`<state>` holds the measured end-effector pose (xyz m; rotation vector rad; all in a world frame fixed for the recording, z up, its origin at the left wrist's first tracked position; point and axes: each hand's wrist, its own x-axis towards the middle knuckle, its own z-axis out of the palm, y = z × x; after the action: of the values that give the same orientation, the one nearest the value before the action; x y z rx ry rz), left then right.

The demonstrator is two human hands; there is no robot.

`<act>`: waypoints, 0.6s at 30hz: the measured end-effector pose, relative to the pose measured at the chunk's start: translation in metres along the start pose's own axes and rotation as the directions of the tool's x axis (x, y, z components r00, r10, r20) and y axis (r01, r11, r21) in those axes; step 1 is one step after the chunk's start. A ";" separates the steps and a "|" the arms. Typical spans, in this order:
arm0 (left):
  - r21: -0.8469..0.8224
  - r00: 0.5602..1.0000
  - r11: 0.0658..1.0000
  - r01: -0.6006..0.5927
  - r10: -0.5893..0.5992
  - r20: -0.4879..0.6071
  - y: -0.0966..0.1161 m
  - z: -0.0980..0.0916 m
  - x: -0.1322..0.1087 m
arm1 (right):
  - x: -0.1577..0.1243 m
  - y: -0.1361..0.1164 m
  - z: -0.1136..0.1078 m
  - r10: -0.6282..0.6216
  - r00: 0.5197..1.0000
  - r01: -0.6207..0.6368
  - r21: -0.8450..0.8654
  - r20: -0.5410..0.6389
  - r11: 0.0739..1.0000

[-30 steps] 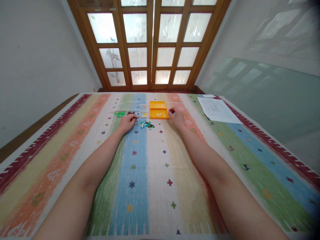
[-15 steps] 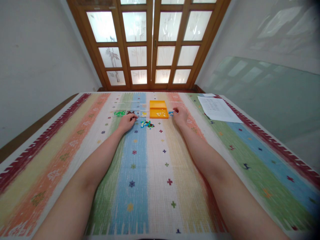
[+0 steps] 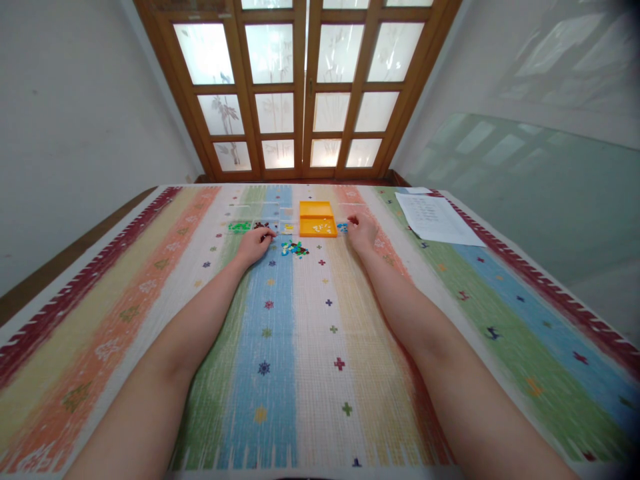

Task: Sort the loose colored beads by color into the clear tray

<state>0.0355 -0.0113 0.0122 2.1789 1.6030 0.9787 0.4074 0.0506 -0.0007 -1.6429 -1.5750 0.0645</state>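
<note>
My left hand rests on the cloth in front of a clear box of dark brown pieces, its fingers drawn together; I cannot make out what is in them. Just right of its fingertips lies a small mixed pile of blue, green, white and brown pieces. My right hand is beside a clear box of blue pieces, partly covering it. Its fingers are bent and pressed together, and anything between them is too small to tell. Between the hands stands an open orange box with white pieces in its near half.
A clear box of green pieces stands at the left of the row. Beside the orange box is a small clear box with yellow pieces. Printed paper lies at the right on the striped tablecloth. Wooden glazed doors stand beyond the table.
My right hand has shifted very slightly to the right, showing a little more of the blue pieces. My left hand and the pile look the same.
</note>
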 end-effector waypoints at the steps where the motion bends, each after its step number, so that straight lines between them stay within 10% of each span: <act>1: 0.000 1.000 1.000 0.004 -0.004 0.003 0.000 0.000 0.000 | 0.000 -0.001 -0.001 -0.014 1.000 0.014 0.009 -0.002 1.000; 8: 0.005 1.000 1.000 -0.004 0.004 0.000 -0.003 0.002 0.001 | -0.014 -0.031 -0.002 -0.311 0.944 0.296 0.132 0.110 0.946; 15: 0.005 1.000 1.000 -0.005 0.005 0.000 -0.003 0.002 0.001 | -0.044 -0.062 0.006 -0.631 0.644 0.575 0.271 0.432 0.772; 18: 0.012 1.000 1.000 0.000 0.000 0.004 -0.002 0.001 0.001 | -0.048 -0.066 0.006 -0.651 0.590 0.608 0.268 0.477 0.747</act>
<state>0.0351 -0.0099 0.0105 2.1871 1.6117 0.9662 0.3410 0.0037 0.0100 -0.9309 -2.5002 0.2315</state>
